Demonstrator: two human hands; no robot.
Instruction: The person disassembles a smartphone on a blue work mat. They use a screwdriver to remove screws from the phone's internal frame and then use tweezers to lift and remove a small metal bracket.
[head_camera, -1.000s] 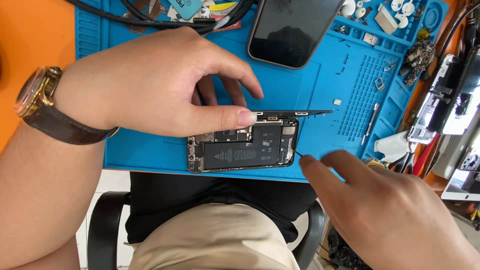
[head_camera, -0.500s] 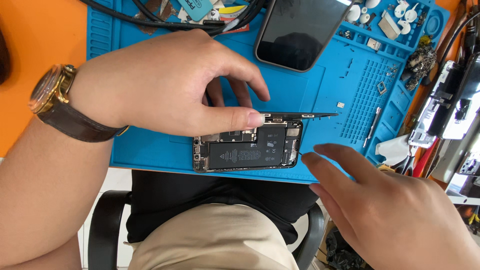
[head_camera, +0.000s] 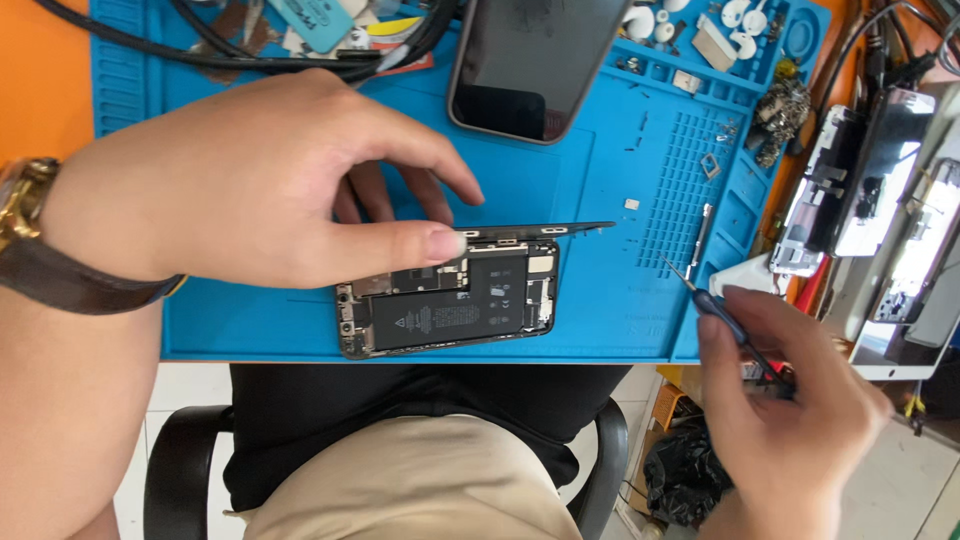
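The left hand (head_camera: 250, 185) rests on the opened black smartphone body (head_camera: 450, 300) lying near the front edge of the blue silicone repair mat (head_camera: 600, 180), thumb and fingers gripping its lifted thin screen panel (head_camera: 540, 229); the right hand (head_camera: 790, 410) pinches a slim dark screwdriver (head_camera: 735, 330) beside the mat

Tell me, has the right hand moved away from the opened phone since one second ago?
Yes. The right hand, gripping a small screwdriver, has drawn back rightward from the opened phone, now past the blue mat's right edge.
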